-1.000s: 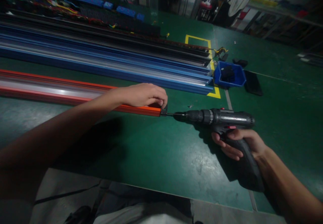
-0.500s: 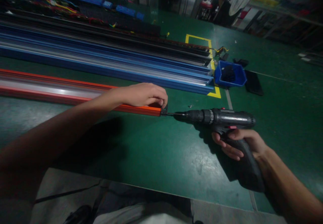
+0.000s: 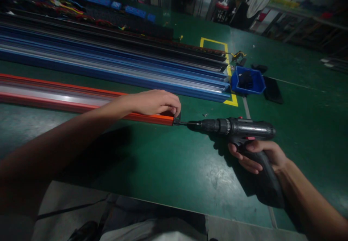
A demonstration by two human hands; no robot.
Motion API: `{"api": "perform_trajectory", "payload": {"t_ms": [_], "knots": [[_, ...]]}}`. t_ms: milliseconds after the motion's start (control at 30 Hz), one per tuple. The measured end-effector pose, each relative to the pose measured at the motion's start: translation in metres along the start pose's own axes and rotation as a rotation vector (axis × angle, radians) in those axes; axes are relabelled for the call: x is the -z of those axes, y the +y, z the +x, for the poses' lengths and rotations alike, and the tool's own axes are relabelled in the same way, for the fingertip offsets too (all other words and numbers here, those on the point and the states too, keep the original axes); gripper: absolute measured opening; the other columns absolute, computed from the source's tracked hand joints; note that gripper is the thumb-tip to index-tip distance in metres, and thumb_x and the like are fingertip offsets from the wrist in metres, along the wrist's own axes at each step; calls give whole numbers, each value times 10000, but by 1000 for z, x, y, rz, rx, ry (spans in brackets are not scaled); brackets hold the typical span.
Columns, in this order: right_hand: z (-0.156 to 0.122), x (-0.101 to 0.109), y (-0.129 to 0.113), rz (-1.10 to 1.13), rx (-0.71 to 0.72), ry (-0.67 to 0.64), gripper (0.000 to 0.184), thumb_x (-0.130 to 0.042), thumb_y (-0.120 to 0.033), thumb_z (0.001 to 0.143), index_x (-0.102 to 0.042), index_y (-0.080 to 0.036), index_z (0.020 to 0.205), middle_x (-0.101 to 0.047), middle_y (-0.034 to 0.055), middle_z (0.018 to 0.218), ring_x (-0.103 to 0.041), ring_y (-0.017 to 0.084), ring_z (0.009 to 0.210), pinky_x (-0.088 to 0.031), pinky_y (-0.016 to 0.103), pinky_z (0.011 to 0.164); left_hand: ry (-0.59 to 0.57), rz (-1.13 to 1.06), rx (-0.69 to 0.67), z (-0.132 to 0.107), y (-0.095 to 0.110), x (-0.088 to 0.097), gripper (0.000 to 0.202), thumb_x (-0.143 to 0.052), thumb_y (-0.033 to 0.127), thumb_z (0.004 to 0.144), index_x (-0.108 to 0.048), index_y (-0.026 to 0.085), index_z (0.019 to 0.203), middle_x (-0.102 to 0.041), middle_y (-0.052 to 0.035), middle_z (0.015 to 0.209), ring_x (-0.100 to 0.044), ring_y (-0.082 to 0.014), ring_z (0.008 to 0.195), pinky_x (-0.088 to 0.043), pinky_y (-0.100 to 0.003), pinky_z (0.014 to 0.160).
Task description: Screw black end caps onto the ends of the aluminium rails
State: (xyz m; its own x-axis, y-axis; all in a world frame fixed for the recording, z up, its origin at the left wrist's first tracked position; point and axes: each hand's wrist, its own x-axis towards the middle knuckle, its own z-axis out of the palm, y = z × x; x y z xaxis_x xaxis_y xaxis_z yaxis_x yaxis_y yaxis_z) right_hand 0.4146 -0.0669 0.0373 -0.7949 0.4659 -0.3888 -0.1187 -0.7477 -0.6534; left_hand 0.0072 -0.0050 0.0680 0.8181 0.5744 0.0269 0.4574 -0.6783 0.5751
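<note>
Drill [image 3: 247, 128] gripped in right hand [image 3: 269, 154], bit [image 3: 185, 123] at black end piece [image 3: 177, 120], left hand [image 3: 156, 102] clasping orange rail [image 3: 152, 118]

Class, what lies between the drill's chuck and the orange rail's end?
In the head view, a thin metal bit runs from the chuck toward a small black piece at the orange rail's end.

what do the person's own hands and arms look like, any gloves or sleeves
The left hand and right hand are both ungloved. Both forearms are bare, with no watch or bracelet at either wrist and no rings visible.
</note>
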Motion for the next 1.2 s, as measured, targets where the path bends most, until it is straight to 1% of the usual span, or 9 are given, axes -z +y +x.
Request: {"api": "perform_trajectory", "payload": {"t_ms": [167, 267, 333, 433, 833, 1067, 1200], "knots": [[0, 1, -1, 2, 7, -33, 439, -536, -196, 857, -699, -12, 1220, -733, 202, 959, -508, 71, 407, -518, 217, 436, -6, -2, 5, 0, 1, 1, 229, -495, 192, 967, -713, 217, 904, -706, -20, 992, -620, -130, 886, -406, -237, 801], [1, 0, -1, 3, 0, -46, 432, -543, -204, 867, -698, -2, 1216, -742, 229, 995, -525, 69, 422, -537, 209, 460, -3, -2, -9, 0, 0, 1, 227, -494, 193, 970, -711, 216, 908, -709, -20, 994, -619, -129, 888, -405, -233, 806], [1, 0, -1, -3, -3, -59, 390, -560, -219, 873, -717, 6, 1150, -742, 221, 969, -531, 62, 425, -561, 203, 491, -4, -1, -9, 0, 0, 0, 231, -490, 197, 976, -713, 215, 915, -710, -23, 995, -619, -129, 889, -405, -233, 807], [1, -1, -1, -9, 4, -65, 337, -573, -226, 879, -736, -4, 1075, -736, 183, 911, -530, 55, 418, -581, 197, 504, -4, 4, -5, 0, 0, 1, 240, -483, 197, 979, -716, 212, 919, -707, -24, 989, -619, -128, 881, -405, -235, 798], [1, 1, 1, -13, 23, -10, 283, -598, -216, 874, -742, -16, 1013, -694, 103, 800, -535, 54, 406, -573, 198, 474, 0, 14, -10, 0, 0, 0, 248, -478, 190, 978, -717, 212, 918, -702, -22, 989, -618, -126, 887, -401, -231, 802], [1, -2, 0, -1, 17, -24, 271, -616, -226, 869, -740, -21, 994, -678, 86, 785, -510, 45, 392, -571, 190, 473, -7, 22, -17, 0, 0, 0, 254, -466, 197, 986, -711, 206, 919, -705, -28, 999, -623, -126, 894, -406, -228, 803], [1, -1, 1, -8, 28, -10, 261, -615, -219, 866, -735, -23, 991, -668, 77, 780, -503, 45, 394, -569, 195, 475, -11, 17, -5, 0, 1, 1, 243, -475, 197, 979, -708, 204, 911, -697, -28, 989, -619, -130, 895, -407, -235, 804]]}}
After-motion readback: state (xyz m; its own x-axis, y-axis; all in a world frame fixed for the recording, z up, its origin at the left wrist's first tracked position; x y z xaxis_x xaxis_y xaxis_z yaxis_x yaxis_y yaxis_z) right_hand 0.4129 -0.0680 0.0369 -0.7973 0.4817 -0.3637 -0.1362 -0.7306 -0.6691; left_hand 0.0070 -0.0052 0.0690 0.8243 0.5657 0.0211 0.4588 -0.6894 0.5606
